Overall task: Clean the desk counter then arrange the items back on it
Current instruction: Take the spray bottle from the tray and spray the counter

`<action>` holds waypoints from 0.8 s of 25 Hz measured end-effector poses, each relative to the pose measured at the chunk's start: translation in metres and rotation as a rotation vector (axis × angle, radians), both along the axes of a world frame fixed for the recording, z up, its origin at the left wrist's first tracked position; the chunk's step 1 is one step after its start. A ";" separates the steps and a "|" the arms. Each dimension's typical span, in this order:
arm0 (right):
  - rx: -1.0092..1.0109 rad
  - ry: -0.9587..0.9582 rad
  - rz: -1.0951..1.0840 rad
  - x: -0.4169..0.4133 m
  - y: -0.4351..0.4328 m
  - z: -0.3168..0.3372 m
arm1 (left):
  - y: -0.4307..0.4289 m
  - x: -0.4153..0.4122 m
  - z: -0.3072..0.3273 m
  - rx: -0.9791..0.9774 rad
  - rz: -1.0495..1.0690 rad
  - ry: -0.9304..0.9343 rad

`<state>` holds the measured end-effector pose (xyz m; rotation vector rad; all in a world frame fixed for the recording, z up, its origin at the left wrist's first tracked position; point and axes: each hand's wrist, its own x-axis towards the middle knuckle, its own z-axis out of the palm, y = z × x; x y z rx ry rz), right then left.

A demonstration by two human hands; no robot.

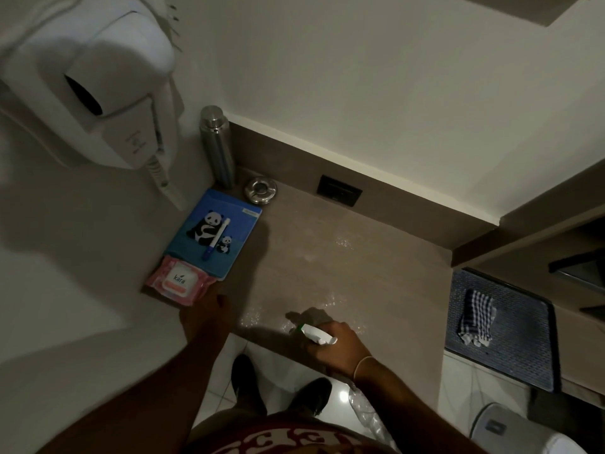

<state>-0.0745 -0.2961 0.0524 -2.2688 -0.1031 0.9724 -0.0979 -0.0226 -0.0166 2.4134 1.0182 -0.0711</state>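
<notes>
The brown desk counter (343, 257) carries wet glistening droplets across its middle. My right hand (340, 347) is shut on a spray bottle (316, 334) with a white and green nozzle, at the counter's front edge. My left hand (209, 314) rests on the front left edge, touching a pink wet-wipes pack (180, 281). A blue panda notebook (214, 234) lies behind the pack with a white and blue pen (216, 239) on it. A steel bottle (217, 147) and a metal ashtray (261, 190) stand in the back left corner.
A white wall-mounted hair dryer (95, 86) hangs above the left side. A black socket (339, 194) sits in the back ledge. To the right, a checked cloth (476, 317) lies on a dark mat (510, 339). A white bin (510, 427) stands on the tiled floor.
</notes>
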 end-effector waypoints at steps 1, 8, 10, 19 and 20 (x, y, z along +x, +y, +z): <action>0.013 0.015 -0.003 -0.003 -0.001 -0.001 | 0.000 0.001 -0.001 0.004 -0.004 -0.004; -0.021 -0.067 -0.067 -0.009 -0.041 -0.007 | -0.014 0.010 -0.006 -0.027 -0.049 0.021; -0.036 -0.049 -0.142 -0.013 -0.062 -0.009 | -0.019 0.012 -0.007 -0.016 -0.110 -0.025; -0.085 0.043 -0.611 -0.049 -0.154 -0.011 | -0.047 0.030 -0.002 -0.080 -0.216 -0.071; -0.082 0.027 -0.657 -0.054 -0.158 -0.012 | -0.048 0.032 -0.001 -0.115 -0.224 -0.084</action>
